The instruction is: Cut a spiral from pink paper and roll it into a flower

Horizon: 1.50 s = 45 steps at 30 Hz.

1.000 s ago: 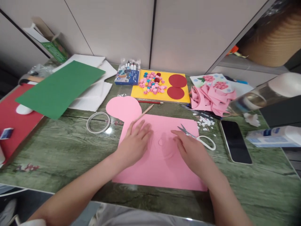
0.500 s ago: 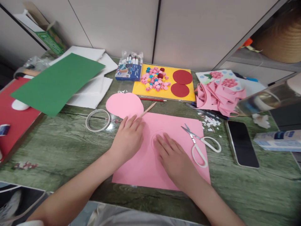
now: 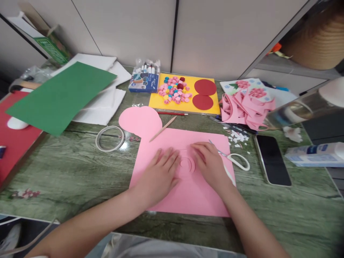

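Note:
My left hand (image 3: 162,172) lies flat on a sheet of pink paper (image 3: 185,200), its fingers stretched out. Just right of its fingertips are a small pink paper disc (image 3: 185,163) and a curved pink strip (image 3: 192,165) around its right side. My right hand (image 3: 211,161) is over the sheet on the other side of these pieces, fingers bent and a little apart, nothing visible in them. White-handled scissors (image 3: 242,162) lie partly hidden under the right hand. A wooden pencil (image 3: 163,128) rests across the sheet's top left edge, against a rounded pink cutout (image 3: 139,120).
Left are a tape roll (image 3: 99,139), green sheet (image 3: 64,93) and red sheet (image 3: 24,143). Behind are a marker pack (image 3: 143,81) and yellow sheet (image 3: 153,102) with pompoms and red circles. Right are pink scraps (image 3: 244,111), white bits (image 3: 236,138), a phone (image 3: 272,161).
My left hand has moved right and nearer, away from the pencil. My right hand has shifted right and up, over the scissors, and its fingers are more bent. The small disc now shows between the hands.

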{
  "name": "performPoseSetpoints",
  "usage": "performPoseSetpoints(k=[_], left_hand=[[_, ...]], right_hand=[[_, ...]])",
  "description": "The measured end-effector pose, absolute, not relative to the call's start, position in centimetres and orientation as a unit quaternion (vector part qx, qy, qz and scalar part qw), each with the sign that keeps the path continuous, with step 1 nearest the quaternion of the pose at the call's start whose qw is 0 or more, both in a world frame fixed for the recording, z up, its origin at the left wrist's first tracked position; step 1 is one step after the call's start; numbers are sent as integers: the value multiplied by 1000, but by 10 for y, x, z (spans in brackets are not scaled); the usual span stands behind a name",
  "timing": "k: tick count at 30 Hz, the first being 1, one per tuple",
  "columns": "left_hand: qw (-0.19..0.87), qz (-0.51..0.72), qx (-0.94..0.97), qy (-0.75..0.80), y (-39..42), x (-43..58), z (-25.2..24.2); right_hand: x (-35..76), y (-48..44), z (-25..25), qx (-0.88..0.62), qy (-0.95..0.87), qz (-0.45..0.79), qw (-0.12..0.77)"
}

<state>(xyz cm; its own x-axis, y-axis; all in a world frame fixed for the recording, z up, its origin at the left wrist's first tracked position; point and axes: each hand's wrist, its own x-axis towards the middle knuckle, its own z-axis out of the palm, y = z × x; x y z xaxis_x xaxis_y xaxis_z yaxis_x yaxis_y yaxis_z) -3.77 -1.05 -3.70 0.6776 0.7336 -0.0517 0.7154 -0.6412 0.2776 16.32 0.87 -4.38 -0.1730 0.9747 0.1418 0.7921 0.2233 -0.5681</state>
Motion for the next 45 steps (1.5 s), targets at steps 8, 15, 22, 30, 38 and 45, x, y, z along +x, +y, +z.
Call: performPoseSetpoints(k=[8, 15, 22, 30, 38, 45], left_hand=[[160, 35, 914, 372, -1, -44, -42], [165, 28, 913, 373, -1, -43, -39], [151, 23, 916, 372, -1, -43, -41], [119, 3, 922, 368, 0, -43, -39], [118, -1, 933, 340, -8, -41, -34], [122, -6, 935, 334, -10, -41, -39]], right_hand=[[151, 13, -56, -599, -748, 151, 242], [150, 19, -59, -611, -735, 158, 248], [152, 20, -55, -629, -741, 111, 206], [159, 21, -48, -646, -726, 107, 211], [180, 13, -30, -615, -748, 198, 153], [183, 15, -36, -606, -761, 213, 87]])
